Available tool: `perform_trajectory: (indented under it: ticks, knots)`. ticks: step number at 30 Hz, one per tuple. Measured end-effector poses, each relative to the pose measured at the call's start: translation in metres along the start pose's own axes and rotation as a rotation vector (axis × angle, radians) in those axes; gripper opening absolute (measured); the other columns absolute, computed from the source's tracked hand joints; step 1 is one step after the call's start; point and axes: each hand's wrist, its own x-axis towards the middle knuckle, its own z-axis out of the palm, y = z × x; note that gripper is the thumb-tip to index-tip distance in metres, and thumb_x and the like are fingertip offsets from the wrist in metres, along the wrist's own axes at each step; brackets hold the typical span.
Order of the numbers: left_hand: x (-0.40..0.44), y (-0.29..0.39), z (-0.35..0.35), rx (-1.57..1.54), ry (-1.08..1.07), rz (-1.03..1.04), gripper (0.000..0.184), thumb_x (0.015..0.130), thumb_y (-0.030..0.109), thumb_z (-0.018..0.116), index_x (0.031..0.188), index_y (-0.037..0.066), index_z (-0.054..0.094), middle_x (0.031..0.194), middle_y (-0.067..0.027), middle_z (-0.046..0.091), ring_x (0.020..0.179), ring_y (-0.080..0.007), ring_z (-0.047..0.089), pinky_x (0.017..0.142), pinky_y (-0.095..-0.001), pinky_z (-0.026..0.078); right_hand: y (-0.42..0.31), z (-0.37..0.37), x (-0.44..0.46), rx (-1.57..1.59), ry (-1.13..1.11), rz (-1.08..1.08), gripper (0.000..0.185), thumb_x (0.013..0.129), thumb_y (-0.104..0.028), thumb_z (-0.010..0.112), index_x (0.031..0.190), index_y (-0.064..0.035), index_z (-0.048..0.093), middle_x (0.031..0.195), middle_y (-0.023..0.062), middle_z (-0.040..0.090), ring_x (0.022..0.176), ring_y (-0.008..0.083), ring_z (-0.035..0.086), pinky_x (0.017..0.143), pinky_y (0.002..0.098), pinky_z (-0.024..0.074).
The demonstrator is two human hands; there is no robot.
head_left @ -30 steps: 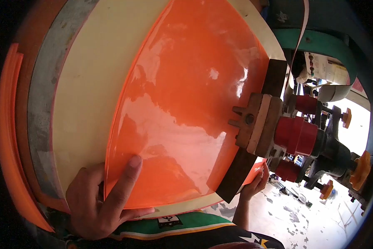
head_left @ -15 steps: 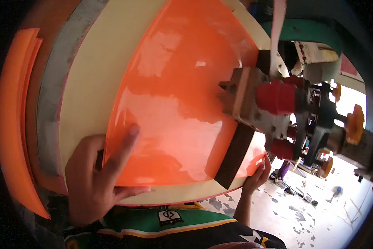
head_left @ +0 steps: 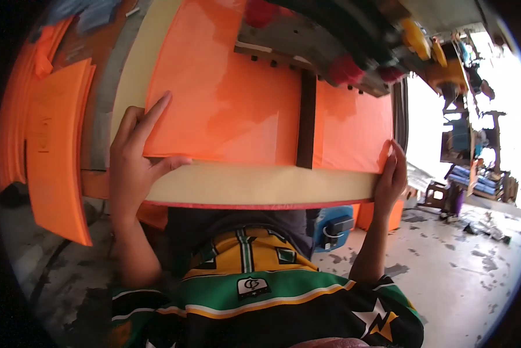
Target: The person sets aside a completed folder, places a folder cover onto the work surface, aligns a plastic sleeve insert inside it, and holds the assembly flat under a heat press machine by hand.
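Observation:
A glossy orange sheet [head_left: 225, 122] lies on a cream-coloured board [head_left: 260, 185] with a red edge. My left hand [head_left: 134, 156] is at its near left corner, index finger along the left edge and thumb along the near edge, spread apart. My right hand [head_left: 392, 174] touches the near right corner of the orange surface with its fingers stretched upward; its thumb is hidden. A black strip [head_left: 307, 122] crosses the orange surface between my hands. Over the far part hangs a metal machine head [head_left: 307, 52] with red knobs, covering part of the sheet.
Stacked orange pieces [head_left: 60, 151] stand at the left beside the board. Under the board is a blue object [head_left: 334, 228] with a dark box on it. Shelves with assorted items [head_left: 475, 180] stand at the far right above a worn, patchy floor [head_left: 446, 261].
My view has tilted and turned, showing more of my shirt and the floor. The machine head appears higher in view. Both hands remain at the orange sheet's near corners.

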Motion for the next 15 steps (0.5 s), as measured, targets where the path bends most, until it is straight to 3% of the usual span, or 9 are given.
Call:
perform_trajectory:
  ticks: [4,6,8,10,11,12,14,15]
  knots:
    - [-0.004,0.002,0.002,0.063,0.003,0.012,0.098,0.072,0.055,0.088,0.158,0.017,0.057,0.1,-0.0105,0.049,0.091,-0.0281,0.057,0.082,-0.0433,0.051,-0.002,-0.001,-0.003,0.092,0.03,0.074,0.036,0.113,-0.02,0.049,0.135,-0.0006,0.07,0.129,0.0171,0.075,0.121,0.0265,0.071,0.105,0.0389,0.0529]
    - [-0.009,0.01,0.004,0.129,0.002,-0.083,0.095,0.075,0.054,0.088,0.158,0.019,0.056,0.1,-0.0101,0.051,0.091,-0.0278,0.058,0.084,-0.0437,0.052,-0.005,-0.003,-0.005,0.086,0.022,0.094,0.034,0.113,-0.021,0.051,0.132,-0.0005,0.071,0.124,0.0165,0.077,0.116,0.0268,0.074,0.101,0.0379,0.0547]
    - [-0.016,0.013,0.009,0.176,0.01,-0.038,0.089,0.081,0.051,0.087,0.159,0.02,0.056,0.098,-0.0091,0.051,0.09,-0.0271,0.059,0.083,-0.0434,0.052,0.006,0.002,-0.007,0.103,0.085,0.034,0.034,0.113,-0.022,0.053,0.132,-0.0015,0.071,0.122,0.0153,0.078,0.113,0.0247,0.074,0.098,0.0364,0.055]
    - [-0.022,0.014,0.011,0.197,0.048,-0.102,0.082,0.086,0.049,0.085,0.158,0.02,0.058,0.096,-0.0085,0.052,0.089,-0.0268,0.058,0.081,-0.0416,0.051,0.006,-0.001,-0.008,0.081,0.061,0.071,0.032,0.112,-0.023,0.054,0.132,-0.0036,0.071,0.119,0.0147,0.078,0.103,0.0217,0.075,0.091,0.0349,0.0561]
    - [-0.025,0.012,0.01,0.194,0.046,-0.112,0.079,0.087,0.047,0.085,0.156,0.019,0.06,0.096,-0.0077,0.052,0.087,-0.0259,0.057,0.079,-0.0396,0.05,0.001,-0.001,-0.008,0.121,0.091,0.058,0.032,0.112,-0.025,0.055,0.132,-0.0052,0.071,0.111,0.0137,0.078,0.089,0.0177,0.071,0.082,0.0331,0.0552]
    - [-0.026,0.013,0.009,0.209,0.031,-0.087,0.079,0.087,0.047,0.085,0.156,0.019,0.06,0.096,-0.0077,0.052,0.087,-0.0259,0.057,0.079,-0.0396,0.05,-0.002,-0.002,-0.008,0.132,0.108,0.084,0.032,0.112,-0.025,0.055,0.132,-0.0052,0.071,0.111,0.0137,0.078,0.089,0.0177,0.071,0.082,0.0331,0.0552]
    - [-0.025,0.015,0.008,0.208,0.01,-0.155,0.075,0.09,0.038,0.087,0.155,0.013,0.06,0.107,-0.0065,0.058,0.096,-0.0186,0.059,0.075,-0.032,0.049,-0.005,-0.004,-0.009,0.145,0.077,0.146,0.032,0.112,-0.026,0.056,0.132,-0.0061,0.071,0.099,0.0115,0.075,0.079,0.015,0.064,0.075,0.0311,0.0521]
    - [-0.025,0.012,0.011,0.152,0.045,-0.089,0.072,0.091,0.034,0.087,0.153,0.01,0.061,0.108,-0.006,0.06,0.096,-0.0175,0.059,0.075,-0.0307,0.049,-0.006,-0.006,-0.01,0.14,0.074,0.156,0.032,0.111,-0.026,0.057,0.132,-0.0068,0.071,0.089,0.0089,0.068,0.076,0.0132,0.058,0.072,0.0299,0.0489]
